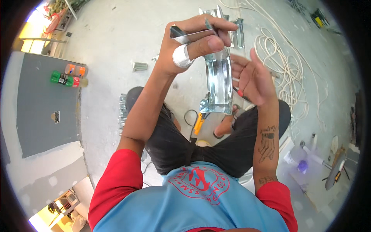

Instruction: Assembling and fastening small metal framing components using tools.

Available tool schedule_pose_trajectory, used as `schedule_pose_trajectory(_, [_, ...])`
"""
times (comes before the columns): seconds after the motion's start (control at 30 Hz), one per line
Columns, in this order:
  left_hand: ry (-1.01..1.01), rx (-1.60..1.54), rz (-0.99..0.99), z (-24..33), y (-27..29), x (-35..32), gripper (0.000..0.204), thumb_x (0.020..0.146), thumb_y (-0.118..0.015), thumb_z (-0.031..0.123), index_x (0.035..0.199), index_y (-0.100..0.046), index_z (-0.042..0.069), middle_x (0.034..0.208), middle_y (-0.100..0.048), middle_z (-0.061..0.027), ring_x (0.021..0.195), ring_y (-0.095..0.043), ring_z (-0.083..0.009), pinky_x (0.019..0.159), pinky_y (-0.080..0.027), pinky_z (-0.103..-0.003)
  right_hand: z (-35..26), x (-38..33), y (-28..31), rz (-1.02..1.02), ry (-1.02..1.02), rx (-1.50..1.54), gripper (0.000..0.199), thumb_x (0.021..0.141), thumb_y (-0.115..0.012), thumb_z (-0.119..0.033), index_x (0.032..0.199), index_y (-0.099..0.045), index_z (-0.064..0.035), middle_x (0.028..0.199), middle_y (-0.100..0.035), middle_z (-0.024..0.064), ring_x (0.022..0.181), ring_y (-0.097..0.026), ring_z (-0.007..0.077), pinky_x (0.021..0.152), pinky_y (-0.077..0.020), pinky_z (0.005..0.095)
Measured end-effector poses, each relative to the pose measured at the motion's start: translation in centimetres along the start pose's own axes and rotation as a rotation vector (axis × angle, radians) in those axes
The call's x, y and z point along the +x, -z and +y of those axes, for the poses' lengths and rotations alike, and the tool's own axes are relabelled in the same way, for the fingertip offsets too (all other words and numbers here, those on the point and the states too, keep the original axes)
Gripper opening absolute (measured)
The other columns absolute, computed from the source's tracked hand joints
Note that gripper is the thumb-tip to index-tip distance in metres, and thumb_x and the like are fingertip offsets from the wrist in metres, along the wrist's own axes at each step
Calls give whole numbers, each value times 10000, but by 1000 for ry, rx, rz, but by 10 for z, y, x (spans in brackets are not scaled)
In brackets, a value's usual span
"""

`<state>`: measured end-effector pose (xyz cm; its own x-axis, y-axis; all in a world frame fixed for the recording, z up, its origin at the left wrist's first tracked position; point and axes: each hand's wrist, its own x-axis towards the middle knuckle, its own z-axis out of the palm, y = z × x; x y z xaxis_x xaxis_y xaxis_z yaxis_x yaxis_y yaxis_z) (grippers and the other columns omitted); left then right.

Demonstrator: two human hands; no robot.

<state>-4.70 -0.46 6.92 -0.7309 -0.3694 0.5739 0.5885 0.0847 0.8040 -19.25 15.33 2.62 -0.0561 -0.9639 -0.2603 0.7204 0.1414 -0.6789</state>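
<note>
L hand (198, 46) up, thumb + fingers gripping bracket (193, 37); R hand (256, 83) open, fingers loose, nr channel (219, 81) below grip.

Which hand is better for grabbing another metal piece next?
Probably the right hand: it looks open and is beside the shiny metal channel. The left hand seems busy, its thumb and fingers holding a metal bracket.

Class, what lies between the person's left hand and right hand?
In the head view, a shiny metal channel shows between the left hand and the open right hand.
</note>
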Motion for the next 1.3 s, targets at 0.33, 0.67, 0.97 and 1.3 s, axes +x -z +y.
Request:
schedule_pose_trajectory(0.33, [-266, 78, -66, 7, 2, 14, 642, 833, -646, 481, 1280, -529, 35, 1235, -528, -113, 1116, -512, -208, 944, -405, -358, 15, -2, -13, -136, 5, 158, 504, 994, -383, -394, 1328, -431, -20, 1130, -592, 202, 962, -634, 281, 814, -551, 470])
schedule_pose_trajectory(0.67, [550, -635, 84, -31, 20, -2, 709, 881, -550, 555, 1264, -461, -35, 1232, -522, -178, 1147, -516, -283, 1007, -391, -445, 6, 0, -14, -326, -74, 201, 615, 992, -324, -458, 1371, -357, 25, 1177, -551, 282, 889, -660, 320, 683, -582, 492])
schedule_pose_trajectory(0.97, [-62, -415, 938, 88, 98, -131, 472, 965, -454, 426, 1070, -456, -35, 1106, -548, -211, 1019, -576, -374, 963, -469, -514, 26, 1, 37, 216, 131, 87, 753, 960, -339, -516, 1440, -215, 50, 1490, -215, 274, 1386, -191, 429, 1139, -118, 570])
schedule_pose_trajectory(1.3, [5, -74, 2111, 164, 75, -574, 723, 955, -328, 570, 1257, -338, -87, 1228, -483, -295, 1123, -515, -412, 972, -443, -574, -4, -60, 158, 11, 576, 189, 620, 982, -360, -417, 1342, -362, 87, 1293, -478, 259, 1179, -475, 350, 1084, -281, 512])
